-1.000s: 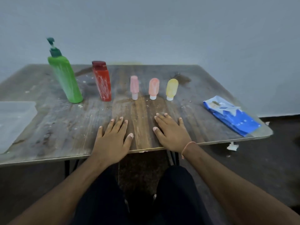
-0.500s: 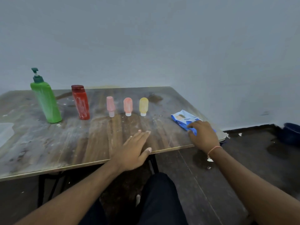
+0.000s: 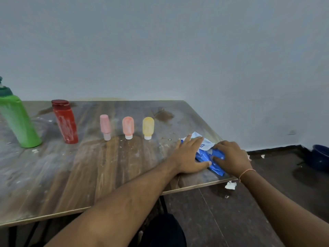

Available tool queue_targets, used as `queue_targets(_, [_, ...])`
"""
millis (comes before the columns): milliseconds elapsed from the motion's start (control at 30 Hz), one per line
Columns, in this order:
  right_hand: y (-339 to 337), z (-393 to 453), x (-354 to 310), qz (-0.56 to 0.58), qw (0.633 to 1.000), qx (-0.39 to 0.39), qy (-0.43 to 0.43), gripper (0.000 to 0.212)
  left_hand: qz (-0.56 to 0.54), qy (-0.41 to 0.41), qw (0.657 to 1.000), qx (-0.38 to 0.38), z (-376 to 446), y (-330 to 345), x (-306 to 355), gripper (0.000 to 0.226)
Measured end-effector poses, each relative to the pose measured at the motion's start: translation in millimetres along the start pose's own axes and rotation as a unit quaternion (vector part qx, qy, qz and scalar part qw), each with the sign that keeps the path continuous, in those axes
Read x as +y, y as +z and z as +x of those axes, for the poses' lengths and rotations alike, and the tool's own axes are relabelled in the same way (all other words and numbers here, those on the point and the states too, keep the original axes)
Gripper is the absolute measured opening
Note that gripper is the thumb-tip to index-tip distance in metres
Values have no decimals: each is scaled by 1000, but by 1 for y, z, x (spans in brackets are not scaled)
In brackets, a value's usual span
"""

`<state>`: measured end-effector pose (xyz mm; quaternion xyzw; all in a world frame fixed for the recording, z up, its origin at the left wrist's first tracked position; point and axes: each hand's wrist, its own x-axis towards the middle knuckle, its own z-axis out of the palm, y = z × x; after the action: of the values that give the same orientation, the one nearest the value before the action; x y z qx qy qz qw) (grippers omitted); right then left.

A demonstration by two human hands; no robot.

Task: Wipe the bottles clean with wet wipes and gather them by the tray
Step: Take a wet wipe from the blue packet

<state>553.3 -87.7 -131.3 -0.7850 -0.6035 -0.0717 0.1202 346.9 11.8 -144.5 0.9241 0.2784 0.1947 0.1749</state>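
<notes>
Both hands are on the blue wet-wipe pack [image 3: 207,155], which lies at the right end of the worktop [image 3: 89,172], close to its near right corner. The left hand [image 3: 189,155] lies flat with its fingers straight and together, pressing the pack's left side down; its grip is wide and closes on nothing. The right hand [image 3: 229,157] sits on the pack's right side with its fingers curled at the top of the pack and its thumb pressed on the blue wrapper, so its grip is narrow and holding the pack. A thin orange thread [image 3: 246,172] circles the right wrist.

The bottles stand in a row towards the far edge of the worktop, each apart from the next. At the left end is the green pump bottle [image 3: 17,120], partly cut off by the picture's edge. Next along is the red bottle [image 3: 65,122], its sides smeared white. Then come three small bottles standing on their caps: the pink bottle [image 3: 105,127], the orange bottle [image 3: 128,127] and the yellow bottle [image 3: 148,128], which is nearest the pack but still well apart from it. The worktop is streaked and flecked with white bits.

On the floor beside the right edge lie scraps of white paper [image 3: 230,185], and a dark blue bowl [image 3: 320,157] sits by the wall.
</notes>
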Motion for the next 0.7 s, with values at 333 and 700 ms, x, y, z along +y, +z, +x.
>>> queue_targets(333, [7, 21, 3, -62, 997, 4, -45, 25, 29, -10, 999, -11, 23, 37, -11, 83])
queue_targets(700, [15, 13, 8, -83, 986, 104, -97, 21, 71, -31, 997, -29, 28, 40, -13, 88])
